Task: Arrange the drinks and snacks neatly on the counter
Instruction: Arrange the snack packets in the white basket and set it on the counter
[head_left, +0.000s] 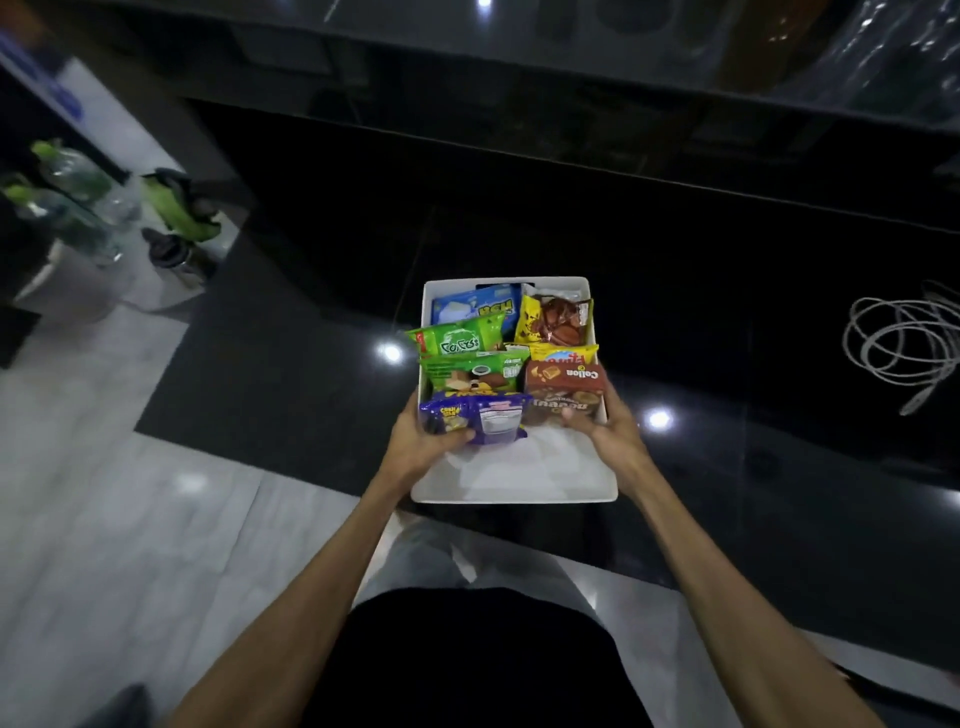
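Note:
A white rectangular box (519, 483) rests on the glossy black counter (727, 291) and holds several snack packets. My left hand (415, 441) grips a purple snack packet (475, 421) at the box's near left. My right hand (605, 423) closes on a brown Collon box (566, 382) at the near right. Behind these lie two green packets (462, 335), a blue packet (475, 306), a yellow packet (553, 314) and a yellow-and-blue one (563, 354). The near part of the box is bare.
A coil of white cable (904, 343) lies on the counter to the right. At the far left stand clear bottles with green labels (72, 208) and a dark-capped metal flask (179, 257). The counter's front edge runs just under the box, with pale floor below.

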